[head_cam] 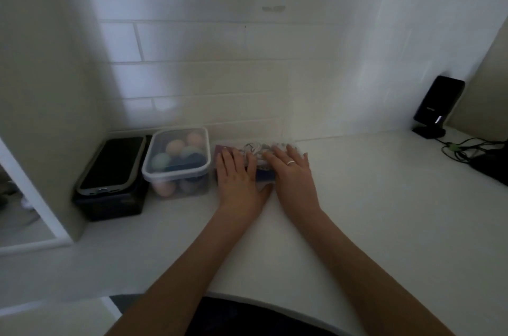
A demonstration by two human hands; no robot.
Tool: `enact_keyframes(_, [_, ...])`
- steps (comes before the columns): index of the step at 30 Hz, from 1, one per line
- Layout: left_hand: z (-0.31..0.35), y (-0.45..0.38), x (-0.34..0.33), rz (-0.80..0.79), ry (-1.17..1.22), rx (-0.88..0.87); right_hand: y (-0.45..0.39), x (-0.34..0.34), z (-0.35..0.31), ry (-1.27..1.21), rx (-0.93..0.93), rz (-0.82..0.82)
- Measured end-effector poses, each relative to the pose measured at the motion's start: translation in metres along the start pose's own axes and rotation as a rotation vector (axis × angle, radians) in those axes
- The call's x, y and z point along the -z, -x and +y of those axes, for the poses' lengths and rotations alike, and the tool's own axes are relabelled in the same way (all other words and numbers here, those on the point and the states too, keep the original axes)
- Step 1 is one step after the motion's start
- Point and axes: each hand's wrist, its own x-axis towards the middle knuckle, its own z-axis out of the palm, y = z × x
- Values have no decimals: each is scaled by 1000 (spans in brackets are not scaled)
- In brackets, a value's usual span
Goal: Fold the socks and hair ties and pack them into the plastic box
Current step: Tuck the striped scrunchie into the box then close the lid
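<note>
A clear plastic box [295, 146] stands on the white counter near the tiled wall, with patterned and dark blue fabric showing through its lid. My left hand [238, 179] lies flat on the left part of the lid, fingers spread. My right hand [292, 170], with a ring on one finger, lies flat on the right part of the lid. Both palms press down on the box and hide most of it. The fabric pieces inside cannot be told apart.
To the left stands a second clear box [177, 162] with a lid, holding pastel round items. A dark box with a phone [110, 168] on it sits in the left corner. A black device [437, 104] and cables [464, 150] are at far right.
</note>
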Motion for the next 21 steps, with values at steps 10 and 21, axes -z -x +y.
enact_keyframes(10, [-19, -40, -23, 57, 1, 23, -37, -27, 11, -30, 23, -71])
enact_keyframes(21, [-17, -49, -28, 86, 40, 17, -43, -35, 18, -49, 30, -72])
